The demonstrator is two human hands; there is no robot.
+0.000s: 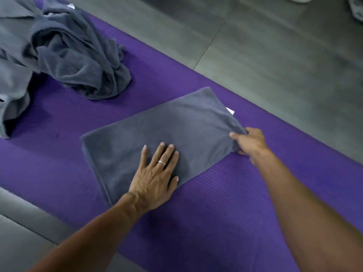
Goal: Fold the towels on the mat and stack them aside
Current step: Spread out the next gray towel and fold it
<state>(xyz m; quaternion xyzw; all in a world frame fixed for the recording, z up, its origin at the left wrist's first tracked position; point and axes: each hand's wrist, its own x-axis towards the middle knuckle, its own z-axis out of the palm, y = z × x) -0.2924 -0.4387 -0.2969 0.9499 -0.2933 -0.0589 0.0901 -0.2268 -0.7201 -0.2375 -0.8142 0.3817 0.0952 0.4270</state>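
A grey towel (163,132) lies folded into a long rectangle across the purple mat (225,209). My left hand (157,173) presses flat on its near half, fingers straight and spread, a ring on one finger. My right hand (249,143) pinches the towel's right end, where the cloth bunches up under the fingers. A small white tag (230,110) sticks out at the towel's far right corner. A heap of crumpled grey towels (64,52) sits on the mat at the upper left.
Grey tiled floor (275,55) surrounds the mat on the right and far side. A darker floor strip (23,222) shows at the lower left. Another bit of grey cloth (356,10) peeks in at the top right corner.
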